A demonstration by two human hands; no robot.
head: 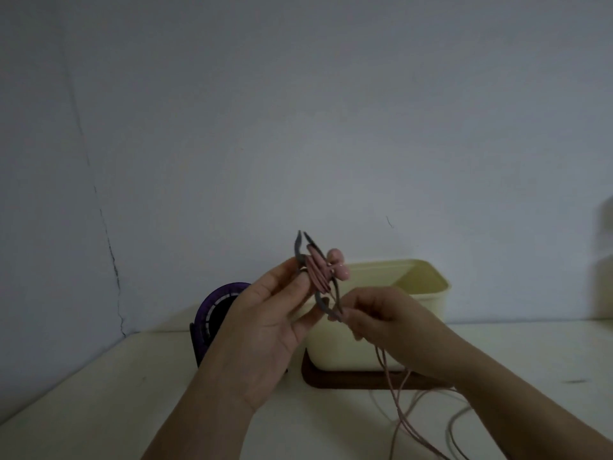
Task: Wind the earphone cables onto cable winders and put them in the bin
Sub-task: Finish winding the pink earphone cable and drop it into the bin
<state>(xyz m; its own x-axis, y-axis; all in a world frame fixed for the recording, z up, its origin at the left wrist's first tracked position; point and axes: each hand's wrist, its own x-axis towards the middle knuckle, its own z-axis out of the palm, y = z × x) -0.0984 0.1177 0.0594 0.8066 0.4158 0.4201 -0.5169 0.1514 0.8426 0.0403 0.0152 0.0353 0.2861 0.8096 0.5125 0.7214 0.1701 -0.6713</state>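
Note:
My left hand holds a grey cable winder upright in front of me, thumb and fingers pinching its middle. Pink earphone cable is wrapped several turns around the winder, and the two pink earbuds stick out on its right side. My right hand pinches the pink cable just below the winder's lower end. The loose pink cable hangs from that hand down to the table. The cream bin stands right behind both hands.
The bin sits on a dark brown tray. A purple and black round device stands left of the bin. A pale cable lies on the cream table at the lower right. A grey wall rises behind.

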